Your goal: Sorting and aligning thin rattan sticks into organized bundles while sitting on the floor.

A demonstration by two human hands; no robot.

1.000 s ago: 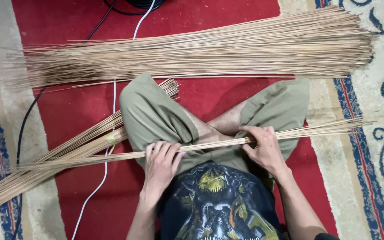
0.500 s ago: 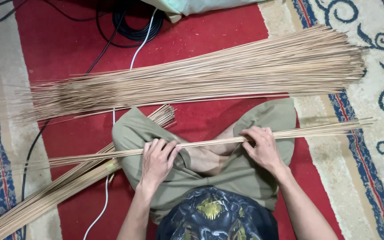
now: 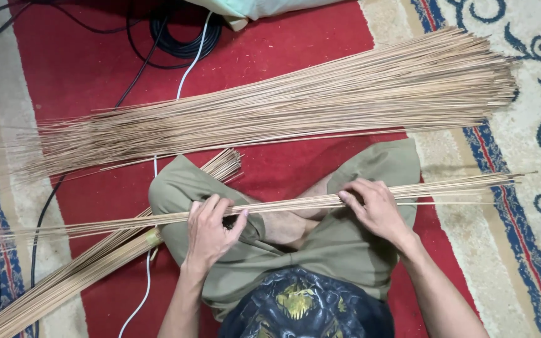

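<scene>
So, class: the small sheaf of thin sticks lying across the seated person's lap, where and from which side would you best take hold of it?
Probably from above, at two spread points near the middle, where the left hand and right hand sit. The thin sheaf of sticks is long, slender and lies nearly level across the lap, its ends reaching far past both knees, so a single grip would likely let it sag or fan apart.

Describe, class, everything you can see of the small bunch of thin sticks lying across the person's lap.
The small bunch of sticks is a slim sheaf of long, pale tan, straw-like ribs, lying almost level across the crossed legs and reaching far past both knees. The strands stay close together at the middle and fan slightly at the right tips. The left hand and right hand each rest on it with fingers curled over. It lies apart from the big loose pile beyond.
</scene>
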